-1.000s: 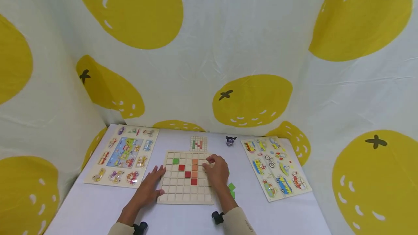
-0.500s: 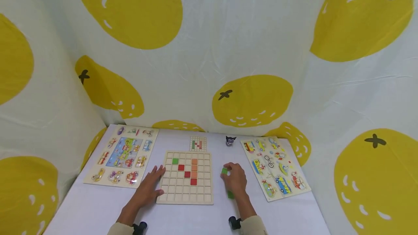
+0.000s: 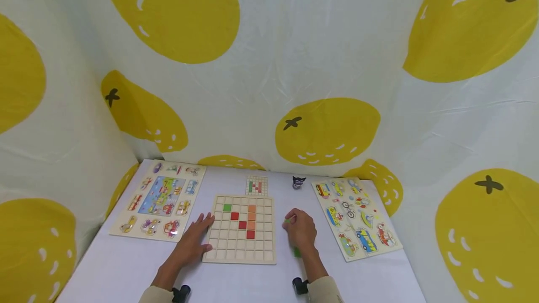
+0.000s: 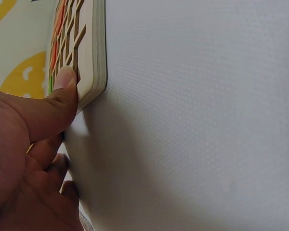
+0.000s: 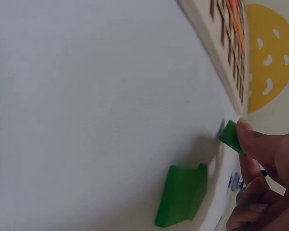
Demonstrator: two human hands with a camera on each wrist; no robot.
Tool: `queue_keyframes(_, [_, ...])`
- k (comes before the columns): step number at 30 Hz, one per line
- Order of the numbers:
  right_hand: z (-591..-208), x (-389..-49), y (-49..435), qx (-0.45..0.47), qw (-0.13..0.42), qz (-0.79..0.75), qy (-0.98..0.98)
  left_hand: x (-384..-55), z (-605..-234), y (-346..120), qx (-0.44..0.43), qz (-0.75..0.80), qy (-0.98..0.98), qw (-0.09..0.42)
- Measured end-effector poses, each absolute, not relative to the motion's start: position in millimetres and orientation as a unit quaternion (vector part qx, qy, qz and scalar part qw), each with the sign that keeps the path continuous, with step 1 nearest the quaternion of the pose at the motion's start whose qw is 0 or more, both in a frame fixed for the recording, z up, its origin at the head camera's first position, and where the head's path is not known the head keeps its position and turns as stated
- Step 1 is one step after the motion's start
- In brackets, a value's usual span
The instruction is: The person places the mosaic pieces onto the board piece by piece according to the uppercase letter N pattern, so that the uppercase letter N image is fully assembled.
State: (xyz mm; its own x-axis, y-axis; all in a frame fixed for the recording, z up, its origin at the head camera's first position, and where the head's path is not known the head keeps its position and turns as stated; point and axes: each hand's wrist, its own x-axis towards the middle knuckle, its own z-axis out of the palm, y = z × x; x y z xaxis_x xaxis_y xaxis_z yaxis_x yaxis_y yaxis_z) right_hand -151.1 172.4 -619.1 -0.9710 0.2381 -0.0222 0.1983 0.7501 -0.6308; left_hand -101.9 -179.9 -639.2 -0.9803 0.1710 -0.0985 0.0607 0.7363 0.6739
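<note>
My left hand (image 3: 191,243) lies at the left side of a wooden grid board (image 3: 223,243), fingers spread along its edge. In the left wrist view the thumb (image 4: 62,91) rests on the board's near corner. Set in the grid are one green tile (image 3: 227,207), three red tiles (image 3: 242,225) in a diagonal and three orange tiles (image 3: 251,217) in a column. Right of the board, my right hand (image 3: 302,232) pinches a small green square tile (image 5: 230,137) between thumb and finger, just above the cloth. More green tiles (image 5: 180,195) lie on the cloth below it, partly hidden in the head view.
A small pattern card (image 3: 257,185) lies behind the board, with a dark figurine (image 3: 298,182) to its right. Picture puzzle boards flank the table: a left one (image 3: 162,195) and a right one (image 3: 357,219). A lemon-print curtain (image 3: 261,83) encloses the back and sides.
My right hand has moved from the grid's right edge to the green tiles and picked one up, tilting it between the fingers. The left hand stays put.
</note>
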Motion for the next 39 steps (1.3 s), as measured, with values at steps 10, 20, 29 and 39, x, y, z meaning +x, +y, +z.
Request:
queue_keyframes(10, [-604, -151, 134, -0.109, 0.036, 0.393, -0.912, -99, -639, -180, 0.064, 0.359, 0.929, 0.07])
queue_keyframes(20, [-600, -152, 76, -0.054, 0.018, 0.436, -0.898, -101, -643, -180, 0.06, 0.361, 0.928, 0.072])
queue_keyframes(29, [-611, -166, 36, 0.008, 0.017, 0.426, -0.904, -101, -644, -181, 0.069, 0.37, 0.924, 0.068])
queue_keyframes(39, [-625, -177, 11, 0.002, 0.003, 0.37, -0.929, -102, -646, -184, 0.081, 0.379, 0.92, 0.065])
